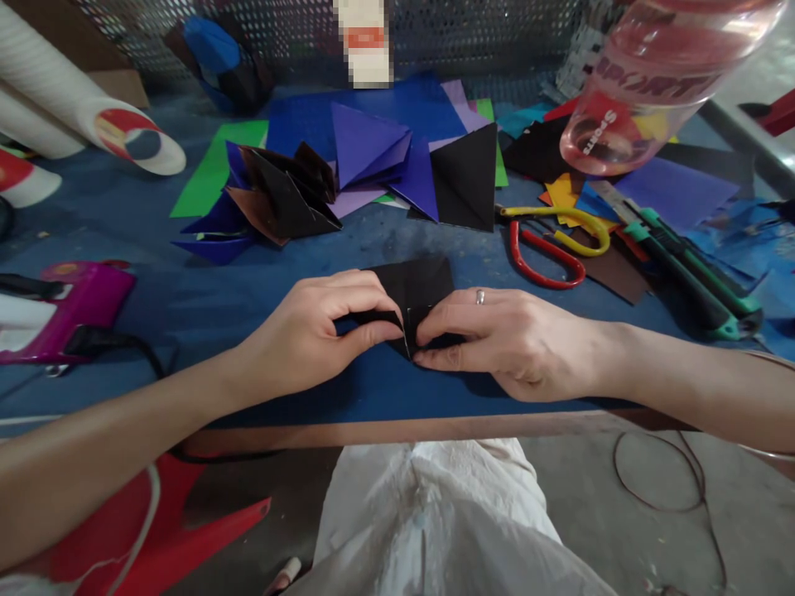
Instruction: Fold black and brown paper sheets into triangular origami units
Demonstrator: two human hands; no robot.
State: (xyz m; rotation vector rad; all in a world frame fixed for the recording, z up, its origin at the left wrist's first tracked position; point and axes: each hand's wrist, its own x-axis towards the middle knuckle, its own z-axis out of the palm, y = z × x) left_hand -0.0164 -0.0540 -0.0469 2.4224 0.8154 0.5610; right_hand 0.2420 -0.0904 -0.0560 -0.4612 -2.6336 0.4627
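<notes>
A small sheet of black paper [417, 280] with creases lies near the front of the blue table, between my two hands. My left hand [339, 323] pinches its left side, thumb below and fingers above. With thumb and index close together, my right hand [490, 339] grips the right flap near the lower corner; a ring sits on one finger. The two flaps meet along a middle line, where a thin pale edge shows. Parts of the paper are hidden under my fingers.
Behind my hands are folded black and brown papers [286, 194] and a folded purple paper [366, 149]. To the right lie scissors [550, 248], green cutters [683, 269] and a pink bottle [652, 91]. A purple device [87, 314] with a cord and cardboard tubes [80, 99] stand left.
</notes>
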